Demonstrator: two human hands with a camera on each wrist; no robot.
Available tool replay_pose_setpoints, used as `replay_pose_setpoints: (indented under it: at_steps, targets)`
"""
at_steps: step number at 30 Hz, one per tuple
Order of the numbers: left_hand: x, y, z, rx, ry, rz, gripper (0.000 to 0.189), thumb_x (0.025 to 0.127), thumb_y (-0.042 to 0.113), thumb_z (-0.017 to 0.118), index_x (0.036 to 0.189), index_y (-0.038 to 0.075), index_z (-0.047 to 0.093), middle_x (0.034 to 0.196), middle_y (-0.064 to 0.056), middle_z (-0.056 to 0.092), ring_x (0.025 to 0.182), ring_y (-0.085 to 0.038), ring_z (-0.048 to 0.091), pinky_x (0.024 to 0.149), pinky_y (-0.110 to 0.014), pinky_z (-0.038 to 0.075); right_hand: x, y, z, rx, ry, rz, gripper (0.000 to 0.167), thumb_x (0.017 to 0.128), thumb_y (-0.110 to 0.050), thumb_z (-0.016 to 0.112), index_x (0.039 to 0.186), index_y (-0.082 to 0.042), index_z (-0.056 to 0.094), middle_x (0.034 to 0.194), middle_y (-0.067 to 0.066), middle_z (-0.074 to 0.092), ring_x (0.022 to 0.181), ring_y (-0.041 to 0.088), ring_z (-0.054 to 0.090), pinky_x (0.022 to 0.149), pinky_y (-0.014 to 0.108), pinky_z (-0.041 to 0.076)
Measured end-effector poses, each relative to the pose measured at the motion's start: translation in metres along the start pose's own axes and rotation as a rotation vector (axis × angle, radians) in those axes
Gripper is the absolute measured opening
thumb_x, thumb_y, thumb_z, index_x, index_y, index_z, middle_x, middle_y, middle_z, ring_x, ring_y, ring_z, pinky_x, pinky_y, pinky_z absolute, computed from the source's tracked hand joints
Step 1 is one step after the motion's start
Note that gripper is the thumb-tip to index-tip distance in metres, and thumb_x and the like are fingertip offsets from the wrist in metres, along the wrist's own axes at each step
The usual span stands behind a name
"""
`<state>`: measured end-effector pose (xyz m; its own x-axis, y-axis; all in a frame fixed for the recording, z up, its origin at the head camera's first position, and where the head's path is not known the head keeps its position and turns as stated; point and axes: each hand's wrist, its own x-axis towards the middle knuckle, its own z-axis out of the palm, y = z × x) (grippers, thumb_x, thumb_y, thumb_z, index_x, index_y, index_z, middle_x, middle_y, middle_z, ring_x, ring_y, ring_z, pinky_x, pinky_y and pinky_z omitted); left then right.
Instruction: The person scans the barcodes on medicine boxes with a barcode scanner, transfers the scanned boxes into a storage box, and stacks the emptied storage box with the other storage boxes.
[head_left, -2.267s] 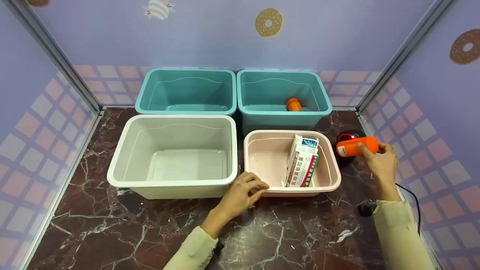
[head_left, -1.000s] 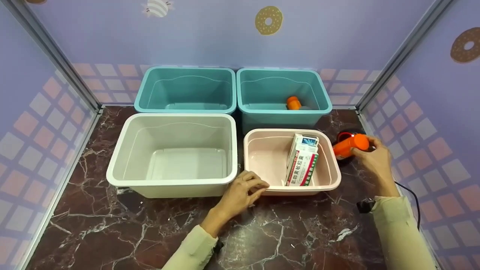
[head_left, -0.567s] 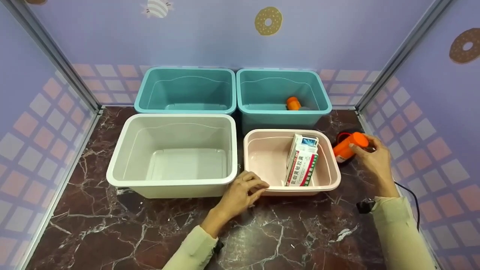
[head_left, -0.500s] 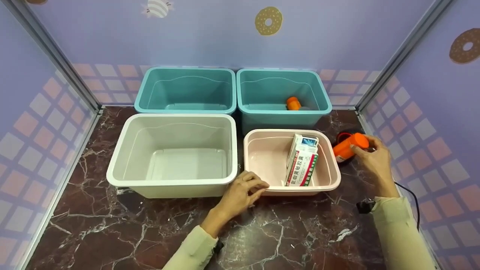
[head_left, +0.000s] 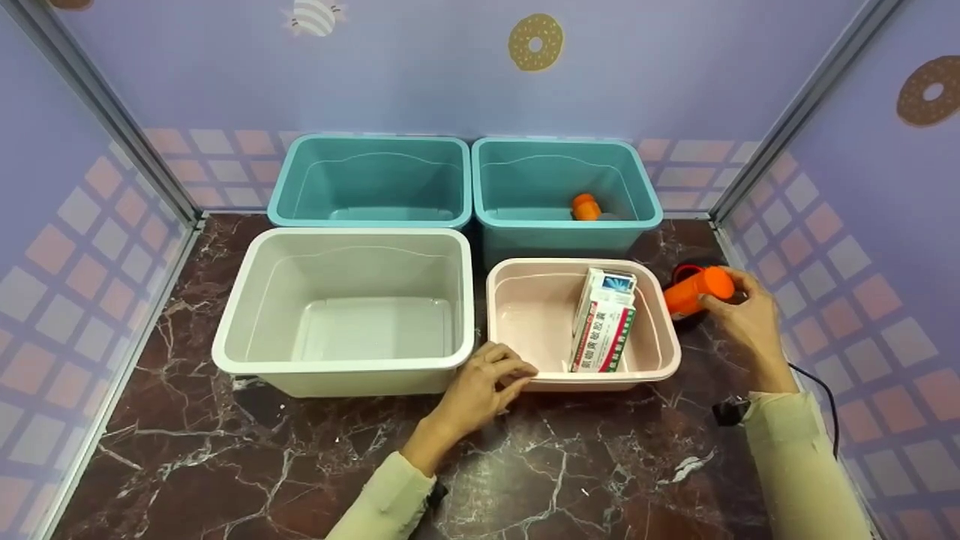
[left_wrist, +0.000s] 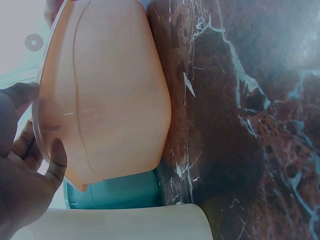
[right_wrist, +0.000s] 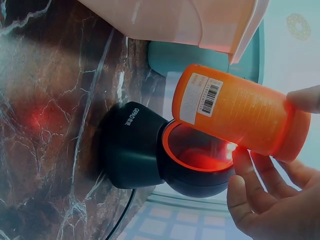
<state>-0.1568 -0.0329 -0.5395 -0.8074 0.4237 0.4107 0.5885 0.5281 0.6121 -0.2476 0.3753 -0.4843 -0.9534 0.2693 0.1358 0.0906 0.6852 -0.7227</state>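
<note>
Beside the pink tub (head_left: 525, 379), at its right rim: orange bottle (head_left: 691, 289), pinched by the cap end in the right hand (head_left: 742, 319), fingers and thumb curled round it. Compared with two seconds earlier the bottle had swung from lying level over the scanner (right_wrist: 145, 155) to a tilt, base down toward the tub and cap up toward the hand; over the last half second it barely shifted. The right-wrist view showed its barcode label turned toward the scanner's red-lit window, which suggests the scan was under way and the bottle not yet sorted.

At the tub's near-left corner: left hand (head_left: 484, 382), fingers loosely curled on the rim, unmoved throughout.

Inside the tub: one medicine box (head_left: 602, 322), leaning on end against the right wall.

Left of the tub: white bin (head_left: 345, 371). Behind it: two teal bins, the left one (head_left: 371, 217) behind the white bin, the right one (head_left: 566, 225) holding a second orange bottle (head_left: 585, 207).

Surface: dark red marble-patterned top. Room: lilac panels printed with doughnuts and pink squares, metal corner posts.
</note>
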Motion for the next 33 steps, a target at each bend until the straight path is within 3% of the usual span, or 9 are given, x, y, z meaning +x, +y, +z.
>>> replay_pose_setpoints:
  at_steps: [4, 12, 18, 33]
  targets:
    - [0.0000, 0.0000, -0.0003, 0.008, 0.003, 0.003, 0.014, 0.092, 0.020, 0.071, 0.105, 0.020, 0.076, 0.098, 0.005, 0.065, 0.102, -0.015, 0.057, 0.094, -0.029, 0.050, 0.0010, -0.0005, -0.0003, -0.005, -0.023, -0.005, 0.058, 0.084, -0.021, 0.073, 0.139, -0.010, 0.056, 0.126, 0.013, 0.062, 0.091, -0.006, 0.048, 0.084, 0.014, 0.036]
    - [0.0001, -0.0002, -0.0006, 0.002, 0.003, 0.003, 0.014, 0.092, 0.019, 0.071, 0.105, 0.019, 0.076, 0.098, 0.005, 0.065, 0.102, -0.014, 0.057, 0.094, -0.028, 0.050, 0.0023, -0.0016, 0.0004, 0.088, -0.068, -0.071, 0.060, 0.084, -0.006, 0.071, 0.141, -0.003, 0.052, 0.127, 0.018, 0.059, 0.091, -0.009, 0.050, 0.079, 0.003, 0.042]
    - [-0.0003, -0.0005, -0.0006, -0.009, 0.004, 0.009, 0.014, 0.092, 0.019, 0.071, 0.105, 0.019, 0.076, 0.097, 0.004, 0.064, 0.102, -0.014, 0.056, 0.092, -0.027, 0.050, 0.0040, -0.0020, 0.0019, 0.101, -0.061, -0.101, 0.061, 0.082, -0.002, 0.071, 0.140, -0.002, 0.053, 0.122, 0.016, 0.059, 0.091, -0.010, 0.051, 0.078, 0.002, 0.043]
    - [-0.0005, -0.0004, -0.0005, 0.003, 0.004, 0.012, 0.013, 0.093, 0.019, 0.070, 0.105, 0.019, 0.076, 0.097, 0.004, 0.064, 0.102, -0.015, 0.056, 0.093, -0.028, 0.050, 0.0046, -0.0040, 0.0027, 0.067, -0.083, -0.094, 0.060, 0.085, -0.013, 0.076, 0.140, -0.006, 0.053, 0.126, 0.016, 0.059, 0.091, -0.012, 0.051, 0.080, 0.004, 0.040]
